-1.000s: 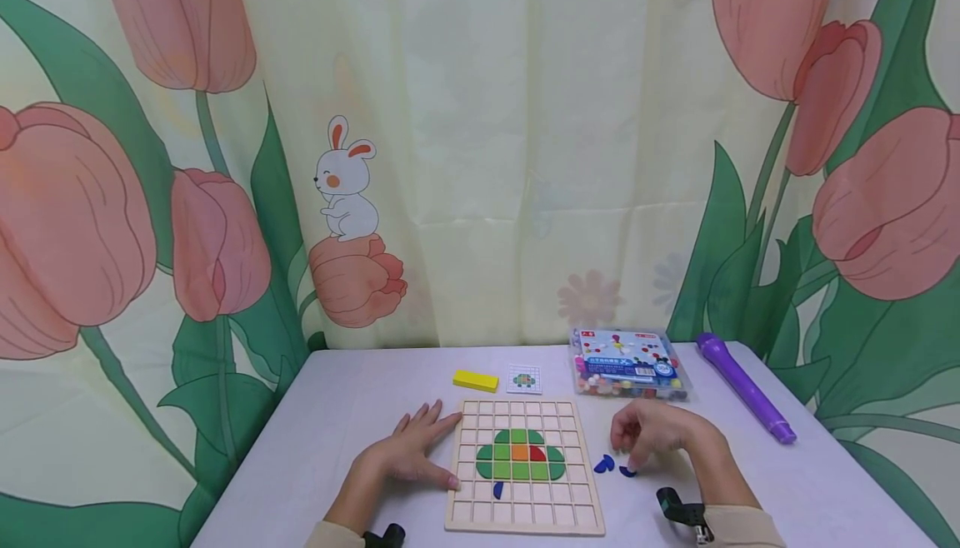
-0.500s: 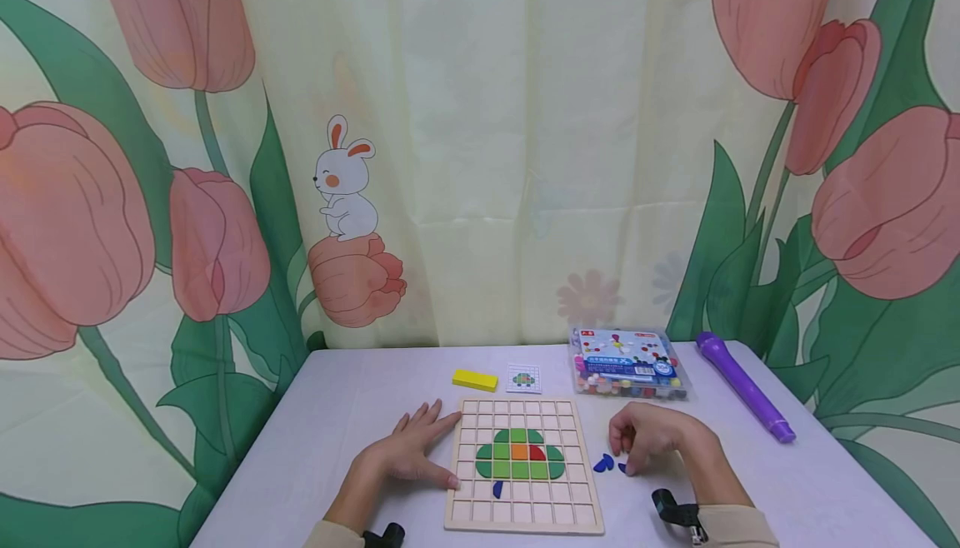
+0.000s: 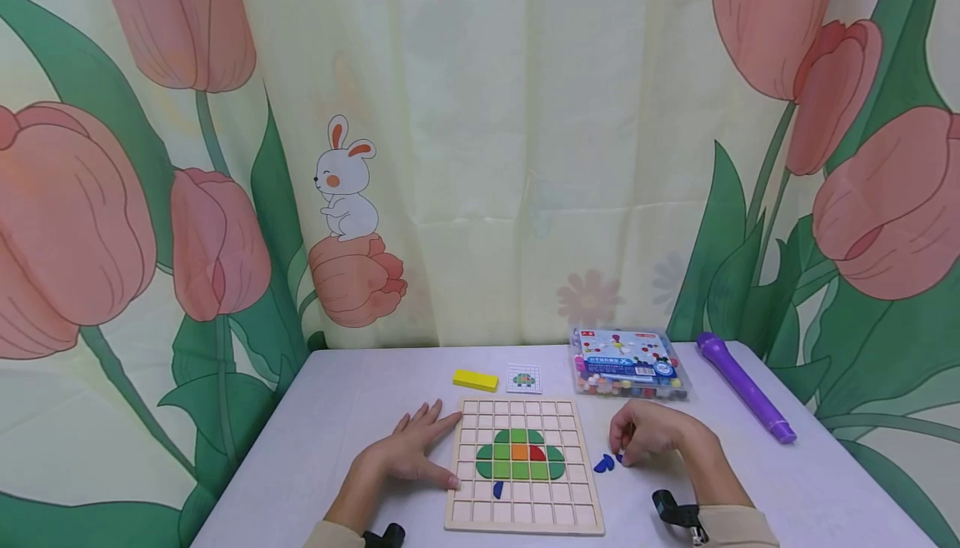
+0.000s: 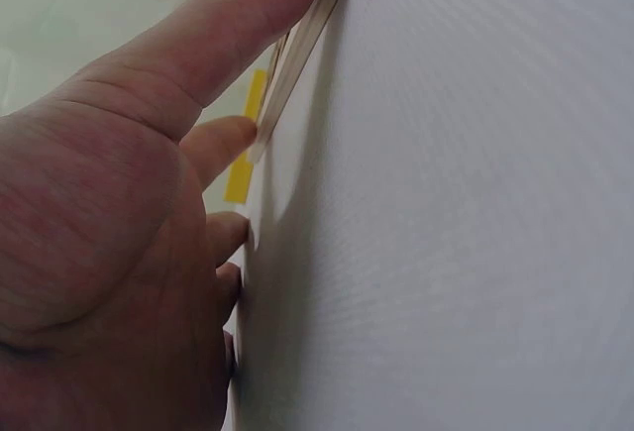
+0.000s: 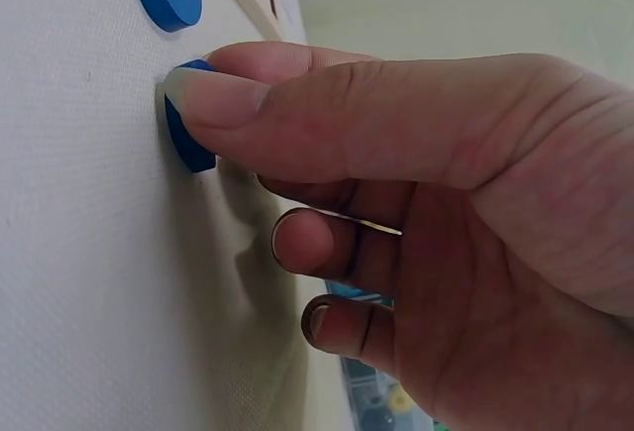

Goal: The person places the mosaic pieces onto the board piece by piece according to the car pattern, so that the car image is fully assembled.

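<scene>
In the head view a wooden grid board (image 3: 540, 515) lies on the table, holding several green pieces (image 3: 520, 470), an orange square (image 3: 519, 452) and a red piece (image 3: 537, 453). One blue piece (image 3: 498, 490) sits lower left on its grid. My left hand (image 3: 408, 450), fingers spread, rests by the board's left edge, thumb and index fingertip touching it. Right of the board, my right hand (image 3: 658, 433) pinches a blue half-round piece (image 5: 190, 144) between thumb and index finger, close over the tablecloth; the other fingers are curled. Other blue pieces (image 3: 603, 463) lie just left of those fingertips.
Behind the board are a yellow block (image 3: 476, 380) and a small pattern card (image 3: 524, 380). A clear plastic box of colourful parts (image 3: 630, 365) stands at the back right, with a purple stick (image 3: 746, 388) beside it. A tulip-print curtain (image 3: 480, 156) hangs behind the table.
The right fingers have drawn the blue piece slightly left, towards the other blue pieces, and now pinch it. The left hand and the board have stayed in place.
</scene>
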The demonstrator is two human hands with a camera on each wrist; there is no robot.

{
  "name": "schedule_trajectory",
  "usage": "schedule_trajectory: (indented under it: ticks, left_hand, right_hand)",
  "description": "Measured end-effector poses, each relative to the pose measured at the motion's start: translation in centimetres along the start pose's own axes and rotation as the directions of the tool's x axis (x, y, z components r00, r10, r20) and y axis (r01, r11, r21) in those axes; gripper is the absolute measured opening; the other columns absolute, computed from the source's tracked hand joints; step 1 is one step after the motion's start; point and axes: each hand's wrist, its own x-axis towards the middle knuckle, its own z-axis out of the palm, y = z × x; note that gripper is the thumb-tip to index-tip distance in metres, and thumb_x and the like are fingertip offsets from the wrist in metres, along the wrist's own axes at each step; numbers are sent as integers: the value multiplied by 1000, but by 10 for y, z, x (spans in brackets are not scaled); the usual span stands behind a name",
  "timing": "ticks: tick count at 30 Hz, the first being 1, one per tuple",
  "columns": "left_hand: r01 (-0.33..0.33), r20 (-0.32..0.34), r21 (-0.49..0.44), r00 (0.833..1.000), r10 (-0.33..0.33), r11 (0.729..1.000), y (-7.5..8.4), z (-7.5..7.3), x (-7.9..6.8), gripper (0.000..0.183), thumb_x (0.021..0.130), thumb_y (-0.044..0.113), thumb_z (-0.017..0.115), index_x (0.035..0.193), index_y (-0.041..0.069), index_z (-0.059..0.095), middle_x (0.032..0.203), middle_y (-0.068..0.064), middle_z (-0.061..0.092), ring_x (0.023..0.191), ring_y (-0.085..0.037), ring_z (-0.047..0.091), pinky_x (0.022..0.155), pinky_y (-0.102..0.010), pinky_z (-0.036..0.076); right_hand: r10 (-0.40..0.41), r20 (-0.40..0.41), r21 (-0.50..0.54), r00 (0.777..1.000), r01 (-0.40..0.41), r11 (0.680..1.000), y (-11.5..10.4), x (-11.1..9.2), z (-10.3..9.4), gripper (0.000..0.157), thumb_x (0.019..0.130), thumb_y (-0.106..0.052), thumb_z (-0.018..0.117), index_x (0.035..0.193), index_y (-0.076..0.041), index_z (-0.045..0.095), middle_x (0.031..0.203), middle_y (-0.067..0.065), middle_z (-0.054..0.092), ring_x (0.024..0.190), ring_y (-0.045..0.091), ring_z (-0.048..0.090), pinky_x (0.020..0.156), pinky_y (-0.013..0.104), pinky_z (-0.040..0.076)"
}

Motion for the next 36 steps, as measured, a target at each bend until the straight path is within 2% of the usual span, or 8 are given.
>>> schedule_trajectory:
  ticks: [12, 20, 25, 30, 36]
  left_hand:
    - [1, 0, 4, 1000, -1, 1000, 0, 0, 0, 110, 69, 69, 86, 161, 32, 39, 174, -17, 18, 163, -39, 8, 127, -69, 4]
    - [-5, 4, 10, 1000, 5, 1000, -2, 1, 0, 109, 69, 69, 85, 161, 33, 38, 174, -16, 19, 163, -39, 8, 127, -69, 5]
    - [-4, 5, 12, 1000, 3, 1000, -1, 1, 0, 110, 69, 70, 84, 161, 33, 38, 174, -16, 19, 163, -39, 8, 127, -69, 5]
    - [4, 8, 5, 1000, -4, 1000, 0, 0, -1, 109, 69, 69, 85, 161, 33, 38, 174, -16, 18, 163, -39, 7, 127, -69, 4]
    - [3, 4, 2, 1000, -3, 1000, 1, -1, -1, 109, 69, 68, 86, 161, 33, 38, 174, -16, 18, 163, -39, 8, 127, -68, 4]
  right_hand:
    - [-22, 37, 17, 999, 22, 1000, 1, 1, 0, 16, 80, 4, 83, 88, -4, 72, 74, 2, 64, 68, 17, 53, 61, 26, 40]
    - [-19, 26, 23, 999, 19, 1000, -1, 3, 2, 17, 81, 5, 81, 88, -4, 68, 75, 2, 62, 68, 18, 53, 60, 27, 40]
    - [-63, -17, 41, 998, 64, 997, -2, 4, 1, 13, 85, 3, 76, 94, -4, 69, 80, 4, 60, 73, 19, 54, 60, 28, 42]
    - [-117, -77, 68, 990, 122, 990, -7, 8, 0, 11, 90, -2, 73, 100, -6, 75, 89, 5, 65, 84, 21, 56, 68, 29, 47]
    - [-209, -99, 95, 973, 218, 971, -17, 11, 0, 21, 91, -3, 74, 112, -4, 77, 102, 8, 71, 92, 20, 59, 77, 25, 52]
